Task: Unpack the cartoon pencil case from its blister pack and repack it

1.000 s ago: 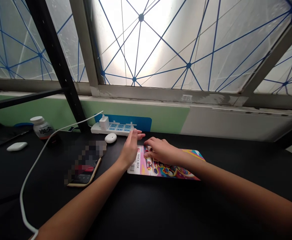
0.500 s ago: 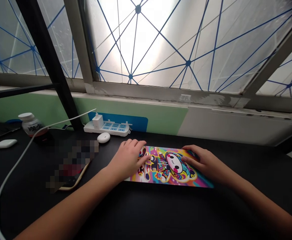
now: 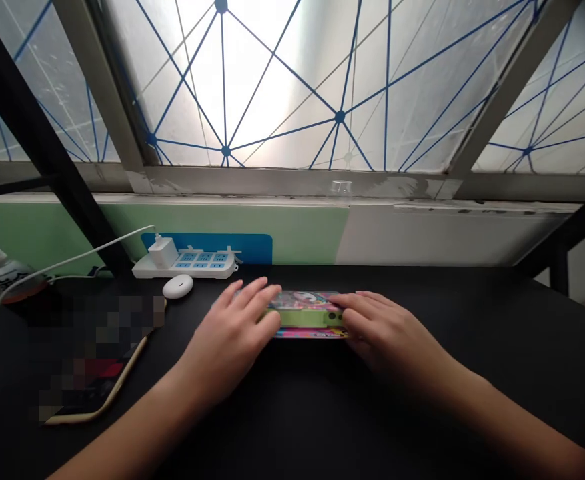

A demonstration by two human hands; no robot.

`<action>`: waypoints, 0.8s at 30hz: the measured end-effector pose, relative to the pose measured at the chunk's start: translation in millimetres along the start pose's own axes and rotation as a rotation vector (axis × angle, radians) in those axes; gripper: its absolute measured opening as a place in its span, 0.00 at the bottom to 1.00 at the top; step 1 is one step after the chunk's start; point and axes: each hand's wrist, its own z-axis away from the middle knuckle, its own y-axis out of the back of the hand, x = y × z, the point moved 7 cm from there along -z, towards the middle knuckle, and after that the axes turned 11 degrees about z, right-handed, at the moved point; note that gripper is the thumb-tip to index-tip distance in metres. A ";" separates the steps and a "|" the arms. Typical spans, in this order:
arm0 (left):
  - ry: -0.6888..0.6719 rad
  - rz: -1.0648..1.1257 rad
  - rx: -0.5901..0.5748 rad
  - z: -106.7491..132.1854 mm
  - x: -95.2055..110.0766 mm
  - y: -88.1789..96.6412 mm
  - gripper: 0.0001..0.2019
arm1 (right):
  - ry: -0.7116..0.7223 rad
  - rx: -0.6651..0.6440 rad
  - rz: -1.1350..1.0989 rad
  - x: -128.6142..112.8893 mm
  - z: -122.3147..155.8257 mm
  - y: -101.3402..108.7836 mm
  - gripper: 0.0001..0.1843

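Observation:
A box-shaped pencil case point(image 3: 302, 319) lies on the black table in front of me, its light green side facing me. Colourful printed covers show above and below that side, and two small dark spots sit near its right end. My left hand point(image 3: 239, 327) holds the left end, fingers over the top and thumb on the near side. At the right end, my right hand point(image 3: 387, 327) grips it with bent fingers. Both ends of the case are hidden under my hands.
A white power strip point(image 3: 187, 265) with a plugged-in charger point(image 3: 163, 253) stands by the wall. Before it lies a small white rounded case point(image 3: 178, 287). A pale-edged, partly blurred object point(image 3: 117, 387) is at left, near a white-lidded jar point(image 3: 2, 277). A white cable point(image 3: 79, 257) crosses there.
The case has turned from showing its broad cartoon-printed face to showing its green side. Both hands have shifted their hold to its ends. The view has swung to the right.

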 end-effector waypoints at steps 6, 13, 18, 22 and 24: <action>0.052 0.206 -0.161 -2.1 -1.1 -20.3 0.17 | 0.153 -0.114 0.112 -17.5 -0.3 -24.6 0.08; 0.286 0.187 -0.155 7.1 -40.7 -32.0 0.37 | 0.139 -0.174 -0.030 -15.3 -0.9 -12.9 0.07; 0.317 0.196 -0.181 8.5 -42.0 -38.0 0.36 | 0.004 -0.114 -0.101 -1.8 -2.3 -9.4 0.14; 0.272 0.127 -0.083 3.7 -28.4 -20.3 0.39 | -0.119 -0.012 -0.060 20.6 -2.1 -12.1 0.29; 0.224 0.071 -0.007 2.3 -19.4 -10.4 0.42 | -0.177 0.007 -0.044 32.6 -1.0 -14.6 0.33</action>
